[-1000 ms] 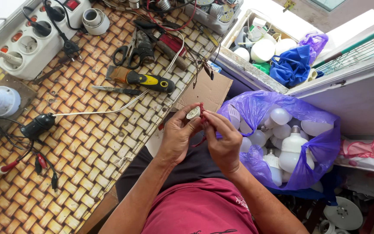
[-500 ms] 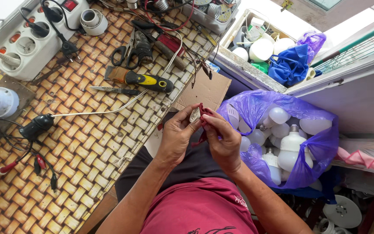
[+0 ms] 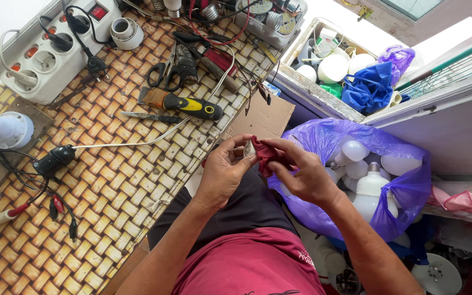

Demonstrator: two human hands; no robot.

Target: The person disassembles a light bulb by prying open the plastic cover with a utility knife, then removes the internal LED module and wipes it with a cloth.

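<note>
Left hand [image 3: 222, 172] and right hand [image 3: 301, 173] are both gripping a small silvery disc [image 3: 249, 149] wrapped in dark red cloth [image 3: 266, 154], just beside the woven-cane worktop [image 3: 116, 186].

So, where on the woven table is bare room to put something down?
Free: the woven table between the white cable and the near edge. Crowded: the far side, around the scissors, yellow-handled tool and power strip.

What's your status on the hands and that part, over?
Left hand and right hand both pinch a small round part wrapped in red cloth. Nothing between them. Purple bulb bag alongside.
</note>
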